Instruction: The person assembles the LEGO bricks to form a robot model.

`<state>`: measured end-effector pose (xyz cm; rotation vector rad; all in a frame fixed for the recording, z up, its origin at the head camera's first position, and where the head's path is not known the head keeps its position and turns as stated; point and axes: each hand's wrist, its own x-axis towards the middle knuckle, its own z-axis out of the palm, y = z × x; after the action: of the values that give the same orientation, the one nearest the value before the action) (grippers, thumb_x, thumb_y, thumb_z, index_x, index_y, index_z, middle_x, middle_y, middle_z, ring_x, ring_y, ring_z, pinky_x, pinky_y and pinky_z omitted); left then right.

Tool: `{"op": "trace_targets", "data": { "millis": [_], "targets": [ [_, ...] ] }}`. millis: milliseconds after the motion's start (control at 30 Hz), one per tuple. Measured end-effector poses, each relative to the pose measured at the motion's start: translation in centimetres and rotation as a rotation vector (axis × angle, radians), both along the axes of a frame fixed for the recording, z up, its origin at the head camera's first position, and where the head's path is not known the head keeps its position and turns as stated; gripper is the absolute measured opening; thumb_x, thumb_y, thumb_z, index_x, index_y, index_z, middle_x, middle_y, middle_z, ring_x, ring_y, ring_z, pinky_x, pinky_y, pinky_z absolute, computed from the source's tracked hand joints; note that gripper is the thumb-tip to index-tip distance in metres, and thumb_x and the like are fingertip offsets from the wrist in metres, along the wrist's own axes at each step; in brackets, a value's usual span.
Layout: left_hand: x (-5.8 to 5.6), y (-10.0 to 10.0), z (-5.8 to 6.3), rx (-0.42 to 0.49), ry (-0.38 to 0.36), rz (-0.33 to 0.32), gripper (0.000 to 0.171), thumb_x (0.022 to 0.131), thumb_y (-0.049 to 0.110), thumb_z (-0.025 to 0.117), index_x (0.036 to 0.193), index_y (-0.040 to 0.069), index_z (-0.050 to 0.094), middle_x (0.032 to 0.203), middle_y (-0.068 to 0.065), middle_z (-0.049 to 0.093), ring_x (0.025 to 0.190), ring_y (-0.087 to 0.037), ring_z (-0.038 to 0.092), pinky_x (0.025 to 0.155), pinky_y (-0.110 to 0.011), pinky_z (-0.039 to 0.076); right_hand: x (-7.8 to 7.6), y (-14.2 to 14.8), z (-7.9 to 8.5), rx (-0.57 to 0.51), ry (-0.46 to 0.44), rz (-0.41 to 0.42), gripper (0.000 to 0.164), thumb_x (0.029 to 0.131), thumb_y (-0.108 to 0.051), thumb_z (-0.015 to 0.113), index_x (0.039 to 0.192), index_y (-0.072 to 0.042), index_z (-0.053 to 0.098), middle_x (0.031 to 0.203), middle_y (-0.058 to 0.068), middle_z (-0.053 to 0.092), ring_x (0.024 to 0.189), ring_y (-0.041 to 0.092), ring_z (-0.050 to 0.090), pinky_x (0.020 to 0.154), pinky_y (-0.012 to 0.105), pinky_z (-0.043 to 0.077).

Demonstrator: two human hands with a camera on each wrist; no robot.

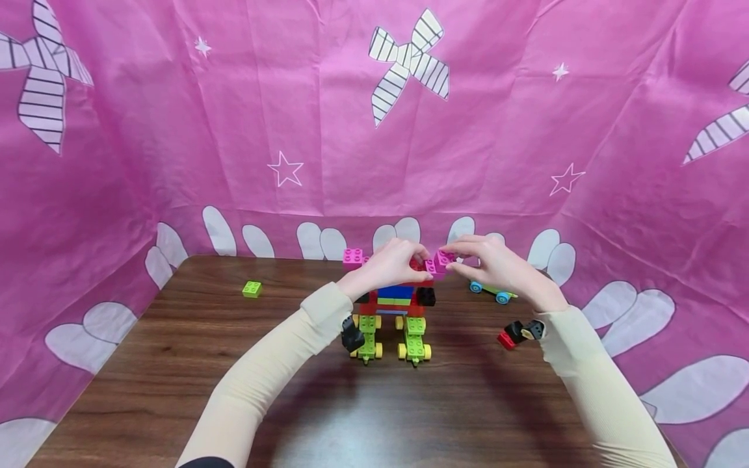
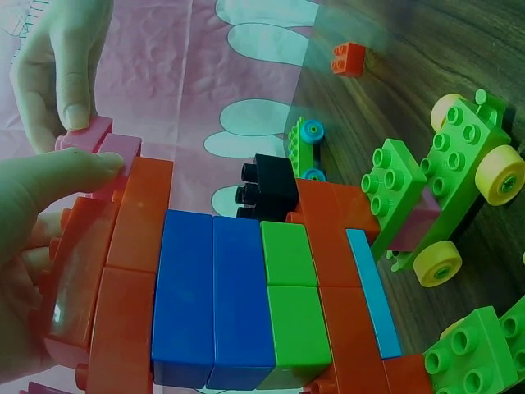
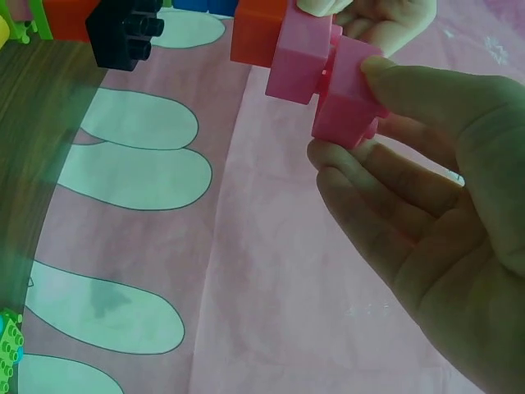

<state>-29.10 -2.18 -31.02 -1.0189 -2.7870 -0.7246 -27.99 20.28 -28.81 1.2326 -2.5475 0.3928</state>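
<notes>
A figure of toy building bricks stands upright on two lime wheeled bases [image 1: 415,344], with blue bricks [image 2: 215,304] and red bricks [image 2: 127,271] in its body. My left hand [image 1: 393,261] grips the red top part, its thumb on a pink brick [image 3: 299,56] at the figure's right shoulder side. Between thumb and fingers my right hand [image 1: 494,263] pinches an outer pink brick [image 3: 349,97], which touches that inner one. Whether the two are pressed fully together, I cannot tell. Another pink brick [image 1: 353,258] tops the opposite side. A black brick [image 2: 275,187] juts from the body.
Right of the figure stands a lime wheeled base [image 1: 494,294] with blue wheels. A red brick [image 1: 506,340] lies nearer, below my right wrist. One lime brick [image 1: 251,289] sits on the left of the wooden table [image 1: 193,364]. Pink cloth [image 1: 328,130] hangs behind and at both sides.
</notes>
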Motion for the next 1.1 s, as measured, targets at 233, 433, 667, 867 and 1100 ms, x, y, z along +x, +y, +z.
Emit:
{"op": "trace_targets", "data": {
  "millis": [233, 433, 667, 867, 1100],
  "targets": [
    [-0.16, -0.06, -0.17, 0.001, 0.006, 0.002, 0.041, 0.081, 0.038, 0.071, 0.112, 0.013, 0.067, 0.103, -0.001, 0.072, 0.095, -0.010, 0.066, 0.085, -0.023, 0.053, -0.20, -0.01, -0.10, -0.021, 0.029, 0.033, 0.036, 0.080, -0.019, 0.074, 0.114, -0.009, 0.067, 0.103, 0.003, 0.070, 0.083, 0.012, 0.066, 0.071, 0.029, 0.057],
    [-0.11, -0.07, -0.23, 0.014, 0.010, -0.006, 0.039, 0.081, 0.035, 0.072, 0.112, 0.012, 0.068, 0.102, -0.001, 0.072, 0.094, -0.011, 0.066, 0.084, -0.024, 0.053, 0.02, -0.11, -0.07, 0.008, 0.005, 0.002, 0.035, 0.083, -0.021, 0.071, 0.116, -0.008, 0.066, 0.105, 0.005, 0.069, 0.085, 0.012, 0.065, 0.072, 0.029, 0.057],
    [-0.01, -0.05, -0.12, 0.011, 0.019, -0.015, 0.038, 0.081, 0.034, 0.072, 0.112, 0.011, 0.068, 0.102, -0.002, 0.072, 0.094, -0.011, 0.066, 0.084, -0.023, 0.053, 0.19, -0.15, -0.17, 0.004, 0.004, -0.027, 0.036, 0.083, -0.022, 0.071, 0.116, -0.010, 0.066, 0.104, 0.003, 0.068, 0.079, 0.007, 0.061, 0.068, 0.026, 0.056],
    [0.00, -0.06, -0.08, 0.004, 0.024, -0.022, 0.038, 0.082, 0.034, 0.072, 0.112, 0.012, 0.068, 0.102, -0.001, 0.072, 0.094, -0.011, 0.066, 0.082, -0.022, 0.053, 0.20, -0.12, -0.27, -0.023, -0.027, -0.041, 0.035, 0.082, -0.023, 0.071, 0.115, -0.011, 0.067, 0.104, 0.002, 0.068, 0.081, 0.007, 0.062, 0.069, 0.027, 0.057],
    [0.03, -0.14, -0.10, 0.006, 0.020, -0.028, 0.039, 0.082, 0.035, 0.071, 0.112, 0.011, 0.067, 0.104, -0.002, 0.072, 0.095, -0.012, 0.066, 0.085, -0.023, 0.053, 0.16, -0.10, -0.43, -0.039, -0.024, -0.042, 0.035, 0.082, -0.022, 0.072, 0.115, -0.011, 0.067, 0.104, 0.002, 0.068, 0.087, 0.011, 0.065, 0.071, 0.029, 0.058]
  ]
}}
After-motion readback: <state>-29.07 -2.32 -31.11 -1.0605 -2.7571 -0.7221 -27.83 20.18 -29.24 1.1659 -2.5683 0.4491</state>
